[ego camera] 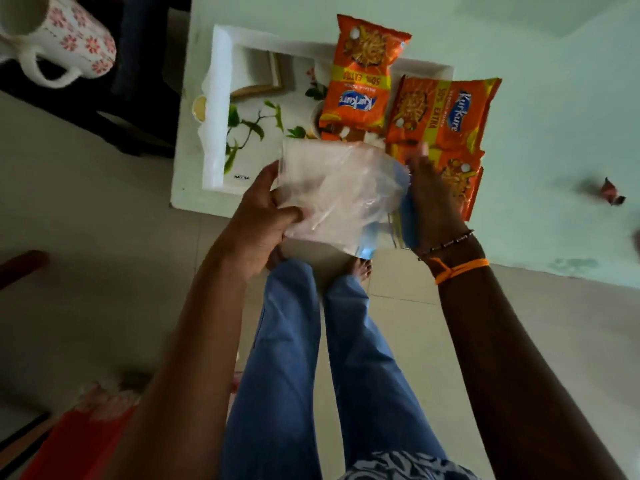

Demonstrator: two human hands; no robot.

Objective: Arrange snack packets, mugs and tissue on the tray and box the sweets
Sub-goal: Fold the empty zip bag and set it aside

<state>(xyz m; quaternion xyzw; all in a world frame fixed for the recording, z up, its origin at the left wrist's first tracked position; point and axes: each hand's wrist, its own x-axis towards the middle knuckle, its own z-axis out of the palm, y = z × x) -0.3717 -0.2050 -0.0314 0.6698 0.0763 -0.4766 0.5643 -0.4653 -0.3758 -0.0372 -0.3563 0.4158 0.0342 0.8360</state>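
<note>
I hold a clear plastic tissue packet [337, 192] with a blue end over the near edge of the white floral tray [216, 109]. My left hand [263, 216] grips its left side and my right hand [431, 199] grips its right, blue end. One orange snack packet [362, 77] lies on the tray's right part. A second orange packet [445, 109] lies across the tray's right rim, and a third [462, 181] sits partly behind my right hand. A white mug with red flowers [52, 36] stands off the table at the top left. A wrapped sweet [611, 194] lies on the table at the right.
The tray sits on a pale green table [554, 98] near its left corner. A small framed object [258, 77] lies in the tray's far part. A dark chair [131, 98] stands to the table's left. My legs and bare feet are on the tiled floor below.
</note>
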